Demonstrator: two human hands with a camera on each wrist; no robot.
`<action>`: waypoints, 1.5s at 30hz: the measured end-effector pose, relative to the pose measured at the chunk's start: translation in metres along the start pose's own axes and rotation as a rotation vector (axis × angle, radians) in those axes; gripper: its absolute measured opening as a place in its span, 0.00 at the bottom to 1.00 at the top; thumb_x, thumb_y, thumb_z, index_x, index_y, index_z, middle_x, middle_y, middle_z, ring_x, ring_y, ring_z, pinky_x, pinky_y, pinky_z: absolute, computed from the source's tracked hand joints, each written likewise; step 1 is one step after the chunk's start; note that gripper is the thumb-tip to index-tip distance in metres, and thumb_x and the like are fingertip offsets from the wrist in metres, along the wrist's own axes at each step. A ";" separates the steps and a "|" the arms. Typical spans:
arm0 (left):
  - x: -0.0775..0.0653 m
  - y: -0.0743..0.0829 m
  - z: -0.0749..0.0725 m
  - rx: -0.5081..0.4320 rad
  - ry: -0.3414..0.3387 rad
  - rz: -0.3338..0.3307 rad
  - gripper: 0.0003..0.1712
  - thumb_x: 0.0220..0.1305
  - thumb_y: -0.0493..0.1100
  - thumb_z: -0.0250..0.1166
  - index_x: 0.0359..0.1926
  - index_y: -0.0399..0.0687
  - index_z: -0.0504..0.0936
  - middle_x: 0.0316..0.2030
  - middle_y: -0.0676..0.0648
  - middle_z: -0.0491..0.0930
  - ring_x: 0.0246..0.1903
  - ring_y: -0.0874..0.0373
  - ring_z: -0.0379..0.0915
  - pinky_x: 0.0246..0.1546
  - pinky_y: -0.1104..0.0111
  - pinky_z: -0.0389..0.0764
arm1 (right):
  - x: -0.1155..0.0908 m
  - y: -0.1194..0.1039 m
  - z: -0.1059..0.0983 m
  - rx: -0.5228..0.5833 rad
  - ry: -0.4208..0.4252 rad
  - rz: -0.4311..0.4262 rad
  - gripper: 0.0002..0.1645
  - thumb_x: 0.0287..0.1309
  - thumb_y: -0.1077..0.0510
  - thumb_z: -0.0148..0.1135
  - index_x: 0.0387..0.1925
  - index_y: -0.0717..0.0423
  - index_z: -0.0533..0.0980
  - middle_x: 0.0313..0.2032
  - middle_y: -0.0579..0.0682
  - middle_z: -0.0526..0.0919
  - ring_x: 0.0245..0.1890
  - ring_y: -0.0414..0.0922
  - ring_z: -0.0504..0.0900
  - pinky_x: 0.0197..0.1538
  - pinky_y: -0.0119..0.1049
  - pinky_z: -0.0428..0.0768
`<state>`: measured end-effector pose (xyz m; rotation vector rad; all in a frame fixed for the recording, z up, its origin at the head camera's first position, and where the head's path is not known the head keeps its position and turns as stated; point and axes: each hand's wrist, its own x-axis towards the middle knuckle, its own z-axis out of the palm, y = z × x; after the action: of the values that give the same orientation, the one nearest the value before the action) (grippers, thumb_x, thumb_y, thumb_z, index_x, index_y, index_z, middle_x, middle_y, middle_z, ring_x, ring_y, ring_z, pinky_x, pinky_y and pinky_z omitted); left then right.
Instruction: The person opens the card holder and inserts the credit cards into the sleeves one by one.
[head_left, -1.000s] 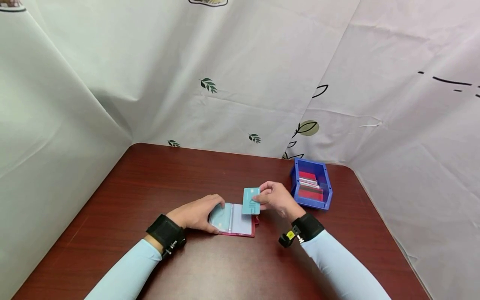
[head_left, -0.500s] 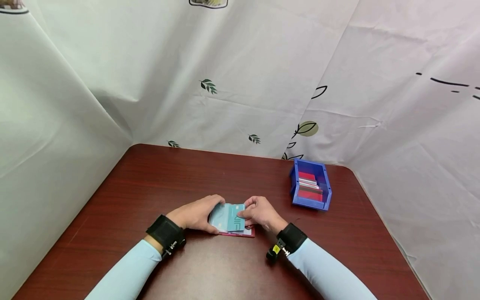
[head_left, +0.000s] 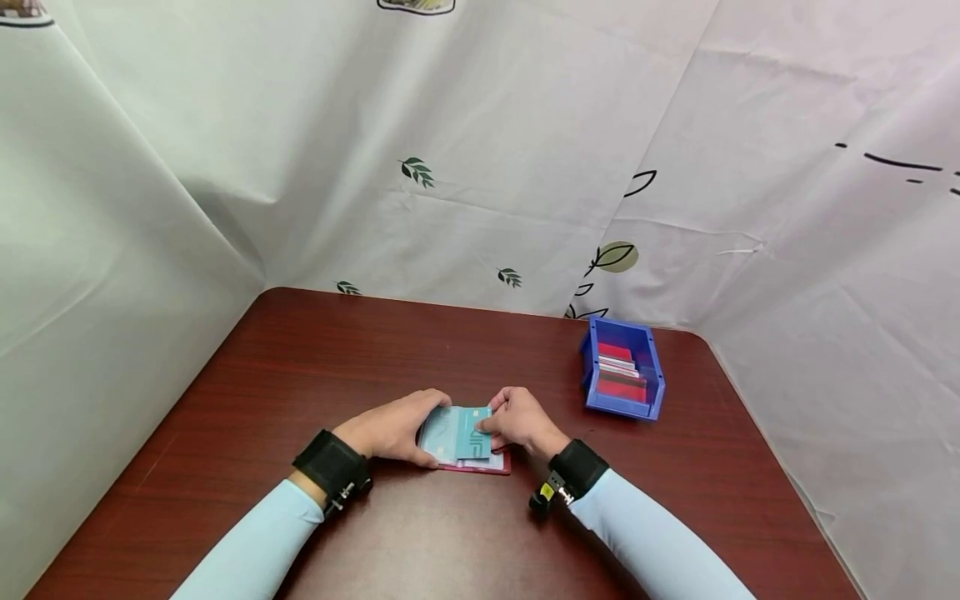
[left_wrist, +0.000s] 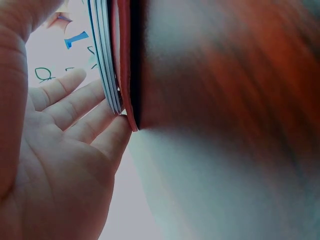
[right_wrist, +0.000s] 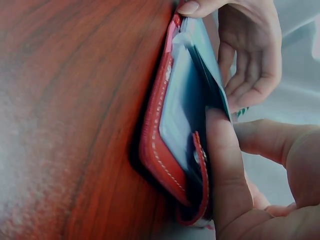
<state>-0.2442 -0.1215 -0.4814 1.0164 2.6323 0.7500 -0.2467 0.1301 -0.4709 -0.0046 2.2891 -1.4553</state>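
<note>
Indoors, reddish-brown wooden surface (head_left: 337, 350), white leaf-printed cloth (head_left: 360, 125) behind, left fingers (head_left: 433, 399) gripping open red card-holder (right_wrist: 175, 120), right fingers (head_left: 504, 398) pinching teal card (head_left: 470, 442).

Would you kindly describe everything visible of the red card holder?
The red card holder lies open on the brown table. Its leather-looking cover has pale stitching, clear-looking sleeves inside, and a strap with a silvery stud. The left hand grips its left side; over its right half, the right hand pinches a teal card.
</note>
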 end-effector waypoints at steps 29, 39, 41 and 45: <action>-0.001 0.002 0.000 -0.027 0.003 0.005 0.50 0.50 0.56 0.81 0.68 0.44 0.68 0.61 0.49 0.73 0.55 0.58 0.70 0.58 0.61 0.76 | 0.006 -0.014 0.026 0.037 -0.050 -0.065 0.15 0.59 0.67 0.70 0.47 0.69 0.80 0.28 0.61 0.88 0.18 0.43 0.87 0.27 0.39 0.86; -0.001 0.002 0.000 -0.014 0.006 0.018 0.48 0.51 0.56 0.81 0.68 0.45 0.68 0.60 0.50 0.73 0.55 0.59 0.70 0.58 0.62 0.76 | 0.007 -0.018 0.028 0.096 -0.040 -0.062 0.13 0.63 0.68 0.65 0.49 0.68 0.78 0.26 0.61 0.87 0.19 0.42 0.86 0.28 0.38 0.86; -0.001 0.002 0.000 -0.008 0.003 0.017 0.48 0.51 0.55 0.81 0.68 0.45 0.68 0.61 0.50 0.73 0.56 0.59 0.70 0.59 0.61 0.76 | 0.008 -0.018 0.028 0.105 -0.044 -0.069 0.13 0.63 0.67 0.65 0.49 0.69 0.78 0.27 0.62 0.87 0.19 0.42 0.86 0.28 0.39 0.86; 0.000 0.002 0.001 -0.002 -0.004 0.012 0.49 0.52 0.55 0.81 0.69 0.46 0.67 0.62 0.50 0.72 0.57 0.59 0.69 0.60 0.62 0.75 | 0.007 -0.018 0.026 0.096 -0.064 -0.078 0.11 0.64 0.66 0.65 0.47 0.68 0.79 0.27 0.62 0.88 0.20 0.44 0.87 0.29 0.39 0.87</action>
<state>-0.2429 -0.1199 -0.4815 1.0330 2.6240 0.7521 -0.2479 0.0978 -0.4666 -0.1119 2.1881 -1.5795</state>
